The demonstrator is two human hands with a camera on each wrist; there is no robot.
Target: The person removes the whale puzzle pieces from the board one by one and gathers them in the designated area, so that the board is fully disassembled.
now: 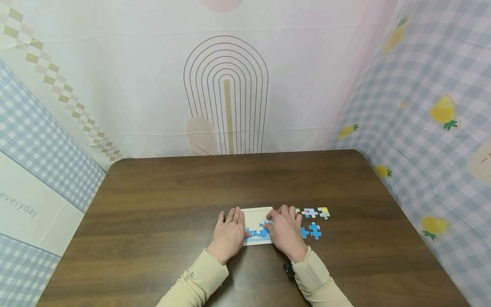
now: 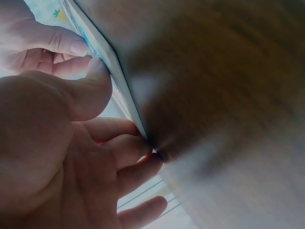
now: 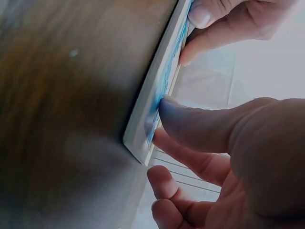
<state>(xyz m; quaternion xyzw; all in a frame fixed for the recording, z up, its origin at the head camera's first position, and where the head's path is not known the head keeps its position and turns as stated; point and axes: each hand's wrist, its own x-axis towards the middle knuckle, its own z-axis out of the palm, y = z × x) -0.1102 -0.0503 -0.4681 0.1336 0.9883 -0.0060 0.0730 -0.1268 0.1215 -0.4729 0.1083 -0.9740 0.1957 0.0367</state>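
A pale puzzle tray point(image 1: 258, 209) lies on the table with joined blue jigsaw pieces point(image 1: 258, 233) along its near side. My left hand point(image 1: 228, 234) rests at the tray's left edge, fingers stretched out. Its thumb touches the tray's near-left part, and in the left wrist view the left hand point(image 2: 90, 138) has fingertips at the tray's rim point(image 2: 125, 90). Over the right side, my right hand point(image 1: 285, 233) has thumb and forefinger bent around a blue puzzle piece, mostly hidden. In the right wrist view the right thumb point(image 3: 195, 121) presses onto the blue surface inside the tray.
Right of my right hand lie loose jigsaw pieces: a pale one point(image 1: 310, 212), a yellow-patterned one point(image 1: 324, 212) and a blue one point(image 1: 315, 230), with others partly hidden by the hand. The brown table point(image 1: 172, 192) meets patterned cloth point(image 1: 153, 85) behind.
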